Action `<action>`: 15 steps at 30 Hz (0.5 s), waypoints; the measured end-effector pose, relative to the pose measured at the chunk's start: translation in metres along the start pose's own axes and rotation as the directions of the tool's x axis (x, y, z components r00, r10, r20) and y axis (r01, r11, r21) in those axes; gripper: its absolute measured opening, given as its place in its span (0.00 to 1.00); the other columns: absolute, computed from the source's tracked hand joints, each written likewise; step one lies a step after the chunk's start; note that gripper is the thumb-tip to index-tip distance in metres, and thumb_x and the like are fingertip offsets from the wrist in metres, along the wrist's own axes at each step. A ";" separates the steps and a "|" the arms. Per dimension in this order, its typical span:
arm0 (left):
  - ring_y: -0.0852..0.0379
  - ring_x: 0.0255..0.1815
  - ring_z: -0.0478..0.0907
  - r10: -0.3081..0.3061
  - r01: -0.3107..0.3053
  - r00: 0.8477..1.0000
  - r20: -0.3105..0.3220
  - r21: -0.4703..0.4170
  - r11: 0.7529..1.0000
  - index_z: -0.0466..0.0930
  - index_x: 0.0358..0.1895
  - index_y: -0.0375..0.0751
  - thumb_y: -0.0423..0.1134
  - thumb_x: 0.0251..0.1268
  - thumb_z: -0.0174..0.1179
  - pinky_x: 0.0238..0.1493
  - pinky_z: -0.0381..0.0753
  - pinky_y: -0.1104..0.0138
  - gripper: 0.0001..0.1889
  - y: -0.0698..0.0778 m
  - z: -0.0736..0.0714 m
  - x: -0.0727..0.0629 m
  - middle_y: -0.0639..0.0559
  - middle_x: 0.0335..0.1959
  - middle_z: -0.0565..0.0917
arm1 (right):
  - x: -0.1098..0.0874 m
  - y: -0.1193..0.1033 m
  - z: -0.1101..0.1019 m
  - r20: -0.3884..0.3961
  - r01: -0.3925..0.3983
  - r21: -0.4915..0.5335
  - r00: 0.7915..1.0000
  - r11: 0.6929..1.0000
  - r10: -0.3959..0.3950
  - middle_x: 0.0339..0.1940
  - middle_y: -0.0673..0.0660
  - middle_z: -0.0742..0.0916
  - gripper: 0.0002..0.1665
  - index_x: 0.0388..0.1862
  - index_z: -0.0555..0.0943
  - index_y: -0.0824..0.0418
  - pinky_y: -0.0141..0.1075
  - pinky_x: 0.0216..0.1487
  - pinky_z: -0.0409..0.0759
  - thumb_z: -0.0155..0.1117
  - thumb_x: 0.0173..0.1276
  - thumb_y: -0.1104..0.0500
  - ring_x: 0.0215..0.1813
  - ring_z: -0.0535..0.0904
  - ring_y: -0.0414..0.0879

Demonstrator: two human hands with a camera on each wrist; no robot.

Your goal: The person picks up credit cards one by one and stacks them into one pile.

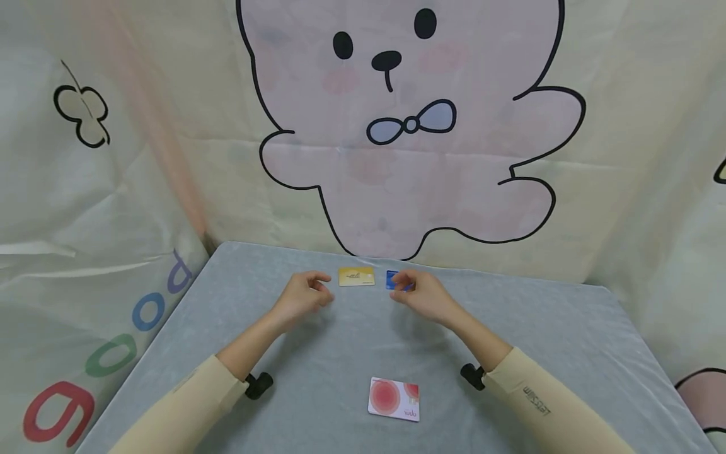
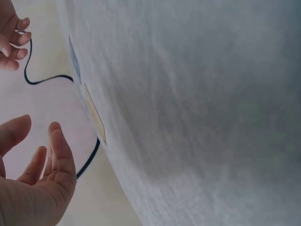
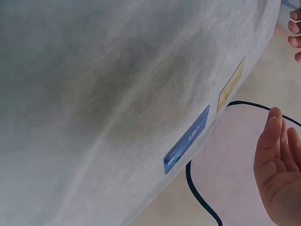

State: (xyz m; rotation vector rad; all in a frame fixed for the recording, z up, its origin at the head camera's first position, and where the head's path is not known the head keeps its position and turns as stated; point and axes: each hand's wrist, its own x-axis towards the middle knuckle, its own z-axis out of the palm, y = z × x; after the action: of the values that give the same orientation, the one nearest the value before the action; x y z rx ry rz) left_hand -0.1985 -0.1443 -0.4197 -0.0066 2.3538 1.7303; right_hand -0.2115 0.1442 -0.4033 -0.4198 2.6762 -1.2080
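Observation:
Toward the far edge of the table lie a yellow card (image 1: 356, 276) and, to its right, a blue card (image 3: 187, 140). My left hand (image 1: 304, 296) hovers just left of the yellow card, its fingers loosely bent with nothing between them. Over the blue card hangs my right hand (image 1: 424, 295), hiding part of it in the head view; its fingers are relaxed and hold nothing. Both wrist views show the hands raised above the cloth, apart from the cards. Nearer to me, between the forearms, rests a white and red card (image 1: 394, 399), slightly thick like a small stack.
A pale grey-blue cloth (image 1: 334, 378) covers the table. Behind it hangs a light curtain (image 1: 397, 170) with a large cartoon bear, and a side curtain (image 1: 34, 208) with coloured letters borders the left edge. Small black devices (image 1: 259, 385) sit at my sleeve cuffs.

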 end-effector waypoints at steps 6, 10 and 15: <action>0.34 0.47 0.83 -0.013 0.013 1.000 -0.025 -0.007 1.000 0.75 0.68 0.29 0.27 0.67 0.66 0.41 0.83 0.57 0.26 0.000 -0.001 0.013 0.42 0.40 0.81 | 0.012 0.001 0.003 0.001 -0.014 0.026 1.000 1.000 0.014 0.46 0.55 0.87 0.22 0.61 0.83 0.65 0.39 0.43 0.81 0.71 0.72 0.57 0.47 0.82 0.51; 0.36 0.45 0.83 -0.018 0.018 0.999 -0.045 -0.020 1.000 0.75 0.68 0.29 0.27 0.68 0.66 0.40 0.83 0.58 0.26 0.000 0.000 0.021 0.41 0.41 0.81 | 0.020 0.002 0.006 -0.003 0.008 0.032 1.000 0.999 -0.008 0.48 0.56 0.88 0.22 0.61 0.83 0.65 0.40 0.44 0.83 0.71 0.71 0.57 0.48 0.82 0.50; 0.40 0.43 0.84 -0.028 0.026 0.997 -0.065 -0.025 0.999 0.75 0.69 0.29 0.27 0.69 0.64 0.39 0.83 0.61 0.25 -0.001 0.001 0.031 0.42 0.42 0.81 | 0.027 0.004 0.008 0.005 0.037 0.046 0.999 0.998 -0.037 0.53 0.63 0.87 0.25 0.64 0.80 0.67 0.44 0.50 0.83 0.72 0.71 0.59 0.50 0.82 0.52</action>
State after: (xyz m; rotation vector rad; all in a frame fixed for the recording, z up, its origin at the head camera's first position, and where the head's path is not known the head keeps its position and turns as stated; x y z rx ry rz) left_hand -0.2284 -0.1402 -0.4268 -0.1000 2.3672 1.7711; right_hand -0.2350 0.1319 -0.4126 -0.4671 2.6412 -1.2734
